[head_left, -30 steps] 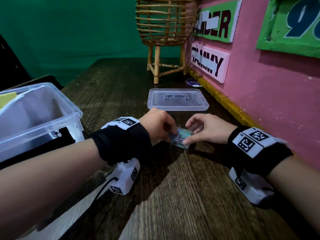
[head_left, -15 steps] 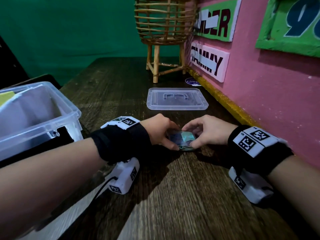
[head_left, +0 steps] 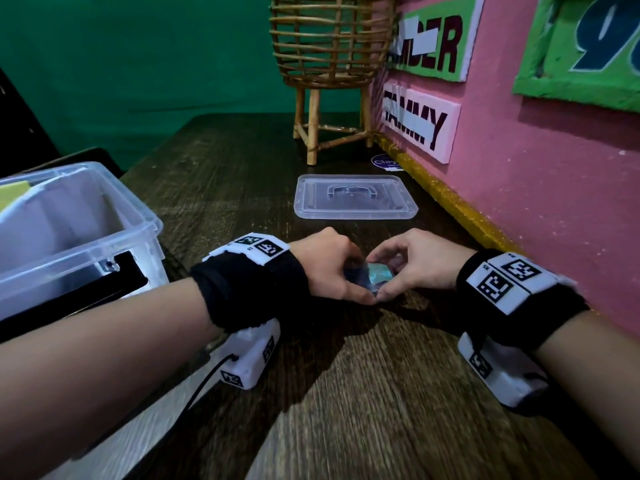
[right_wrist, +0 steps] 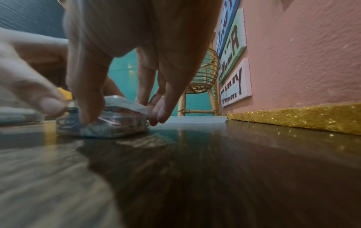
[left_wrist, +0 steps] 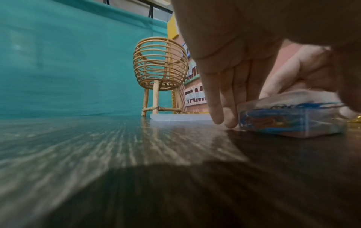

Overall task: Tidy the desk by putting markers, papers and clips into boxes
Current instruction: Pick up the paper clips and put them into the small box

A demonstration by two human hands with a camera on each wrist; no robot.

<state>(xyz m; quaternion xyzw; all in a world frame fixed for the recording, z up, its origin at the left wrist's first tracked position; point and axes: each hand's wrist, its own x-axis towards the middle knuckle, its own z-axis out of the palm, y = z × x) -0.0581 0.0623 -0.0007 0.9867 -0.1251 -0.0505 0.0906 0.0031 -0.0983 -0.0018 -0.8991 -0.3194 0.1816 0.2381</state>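
Observation:
A small clear clip box [head_left: 375, 278] filled with coloured paper clips sits flat on the dark wooden desk [head_left: 346, 393], between my two hands. My left hand [head_left: 332, 268] holds its left end, thumb at the near corner and fingers at the far side. My right hand [head_left: 412, 265] holds its right end the same way. In the left wrist view the clip box [left_wrist: 291, 121] lies on the desk with its clear lid on top and my fingers [left_wrist: 220, 98] beside it. In the right wrist view my thumb and fingers [right_wrist: 162, 108] straddle the clip box [right_wrist: 109, 123].
A large clear storage bin [head_left: 69, 237] holding white and yellow paper stands at the left. Its flat clear lid [head_left: 355, 202] lies on the desk beyond my hands. A rattan basket stand [head_left: 329, 74] stands at the back, by the pink wall [head_left: 536, 188] with its gold strip.
Both hands have closed in round the clip box, and it has gone from tilted up to lying flat on the desk with thumbs meeting at its near edge.

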